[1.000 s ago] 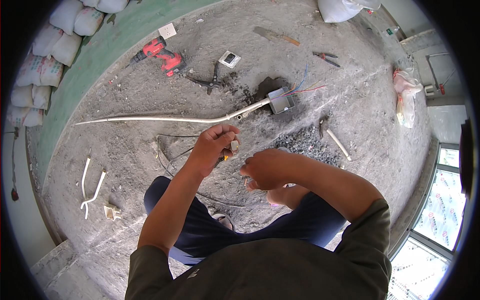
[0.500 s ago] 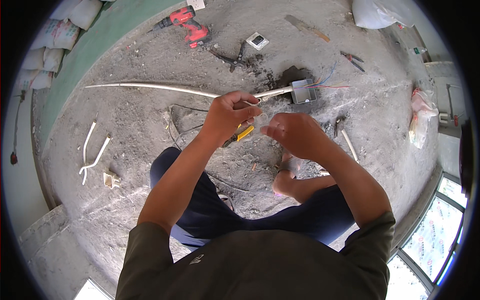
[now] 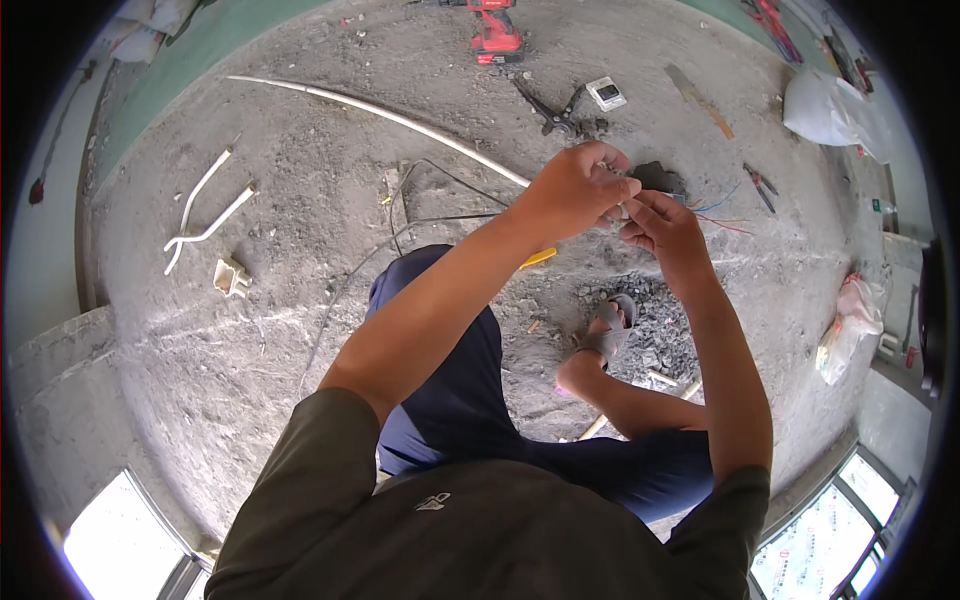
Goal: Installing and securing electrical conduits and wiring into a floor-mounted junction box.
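Note:
My left hand (image 3: 572, 195) and my right hand (image 3: 672, 238) meet over the dirt floor, fingertips pinched together. Between them is something small and pale, mostly covered by the fingers, so I cannot make out its kind. Just behind the hands runs a long white conduit pipe (image 3: 400, 122), its right end hidden by them. Coloured wires (image 3: 722, 222) stick out to the right of my right hand; the grey box is hidden from view. Below my left forearm shows a yellow tool handle (image 3: 540, 258).
Farther off lie a red cordless drill (image 3: 496, 38), black cutters (image 3: 552, 116), a white-framed socket box (image 3: 606, 93), a scraper (image 3: 700, 98) and pliers (image 3: 760, 188). At left are bent pipe pieces (image 3: 208, 232) and a cream box (image 3: 232, 277). A dark cable (image 3: 350, 268) loops near my knee.
The view has shifted, so the floor things sit elsewhere in the picture. My hands, a little apart before with a translucent bit between them, have come together, and now cover the grey box.

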### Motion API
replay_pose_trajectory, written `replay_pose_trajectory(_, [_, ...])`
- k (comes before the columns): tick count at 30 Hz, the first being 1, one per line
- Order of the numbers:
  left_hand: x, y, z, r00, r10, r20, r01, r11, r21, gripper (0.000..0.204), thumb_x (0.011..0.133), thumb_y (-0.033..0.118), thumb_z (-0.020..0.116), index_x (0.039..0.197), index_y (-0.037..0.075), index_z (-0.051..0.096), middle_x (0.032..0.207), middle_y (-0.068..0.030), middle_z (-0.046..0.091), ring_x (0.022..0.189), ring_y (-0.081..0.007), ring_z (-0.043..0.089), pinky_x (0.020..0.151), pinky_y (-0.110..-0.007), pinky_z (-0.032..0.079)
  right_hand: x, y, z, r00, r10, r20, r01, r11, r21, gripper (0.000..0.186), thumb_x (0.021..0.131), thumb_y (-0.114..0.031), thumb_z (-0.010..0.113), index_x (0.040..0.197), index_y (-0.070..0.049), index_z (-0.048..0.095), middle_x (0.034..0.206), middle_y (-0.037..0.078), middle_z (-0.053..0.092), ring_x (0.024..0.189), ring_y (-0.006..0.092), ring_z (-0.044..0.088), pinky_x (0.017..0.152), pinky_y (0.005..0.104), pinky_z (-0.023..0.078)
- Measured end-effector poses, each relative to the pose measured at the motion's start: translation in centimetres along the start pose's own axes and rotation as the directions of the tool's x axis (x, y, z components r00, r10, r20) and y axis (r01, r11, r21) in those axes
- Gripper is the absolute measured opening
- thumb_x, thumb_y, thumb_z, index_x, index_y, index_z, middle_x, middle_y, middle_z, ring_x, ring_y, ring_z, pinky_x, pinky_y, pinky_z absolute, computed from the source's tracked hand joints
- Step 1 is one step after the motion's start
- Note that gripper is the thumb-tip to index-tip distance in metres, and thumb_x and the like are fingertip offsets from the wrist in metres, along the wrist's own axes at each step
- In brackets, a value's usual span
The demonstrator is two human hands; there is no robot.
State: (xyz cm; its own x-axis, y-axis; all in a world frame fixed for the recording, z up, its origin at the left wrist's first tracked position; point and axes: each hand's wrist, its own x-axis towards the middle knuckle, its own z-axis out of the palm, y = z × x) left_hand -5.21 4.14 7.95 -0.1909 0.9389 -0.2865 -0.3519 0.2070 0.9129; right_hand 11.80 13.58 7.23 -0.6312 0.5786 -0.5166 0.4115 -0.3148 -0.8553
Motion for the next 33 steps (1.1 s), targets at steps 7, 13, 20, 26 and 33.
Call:
replay_pose_trajectory(7, [-2.8,-1.0,-13.9,0.967,-0.029,-0.254,0.077,0.98,0.182,0.027,0.091,0.023,0.06,0.107,0.001,0.061,0.093,-0.0074,0.066,0.08,-0.0134,0.063,0.068,-0.028,0.052,4.9,18.3,3.0,0.961,0.068,-0.267,-0.04,0.993,0.109,0.022,0.087,-0.019,0.063,0.098,0.0,0.064,0.08,0.005,0.065,0.066,0.0126,0.063,0.06,0.0243,0.052])
replay_pose_trajectory(13, [-8.6,-13.3,-22.1,0.787,-0.144,-0.6,0.329,0.92,0.211,0.022,0.091,0.017,0.055,0.102,-0.001,0.062,0.083,-0.0086,0.066,0.07,-0.0112,0.061,0.063,-0.027,0.051,3.7,33.0,2.7,0.894,0.345,-0.286,-0.321,0.938,0.13,0.019,0.087,-0.022,0.065,0.095,-0.004,0.064,0.071,-0.001,0.06,0.061,0.0081,0.058,0.053,0.0207,0.048])
replay_pose_trajectory(20, [-5.1,-16.0,-21.4,0.799,0.586,-0.133,-0.016,0.243,0.97,0.033,0.085,0.007,0.053,0.117,0.012,0.059,0.125,-0.011,0.053,0.116,-0.0322,0.048,0.097,-0.043,0.039,2.0,32.7,5.1,0.908,-0.032,-0.419,-0.313,0.613,-0.726,0.022,0.081,-0.015,0.062,0.102,-0.008,0.063,0.105,0.008,0.062,0.098,0.0281,0.057,0.083,0.04,0.047])
replay_pose_trajectory(26, [0.5,-13.3,-19.2,0.879,0.457,0.138,-0.039,-0.22,0.975,0.043,0.085,0.018,0.061,0.128,0.019,0.053,0.129,-0.0076,0.052,0.124,-0.0289,0.044,0.105,-0.052,0.028,5.0,26.0,8.1,0.897,-0.437,0.069,0.23,0.328,-0.916,0.044,0.086,-0.013,0.054,0.13,-0.014,0.048,0.137,0.007,0.044,0.127,0.0286,0.041,0.104,0.0433,0.034])
replay_pose_trajectory(33, [-2.8,-12.4,-18.3,0.972,-0.229,-0.053,0.081,0.114,0.99,0.027,0.089,0.031,0.058,0.103,0.011,0.067,0.089,-0.012,0.068,0.087,-0.0311,0.064,0.08,-0.042,0.048,8.5,25.3,9.0,0.807,-0.459,0.372,0.421,0.006,-0.907,0.046,0.088,-0.011,0.048,0.133,-0.013,0.046,0.135,0.008,0.046,0.128,0.0255,0.039,0.108,0.0451,0.029])
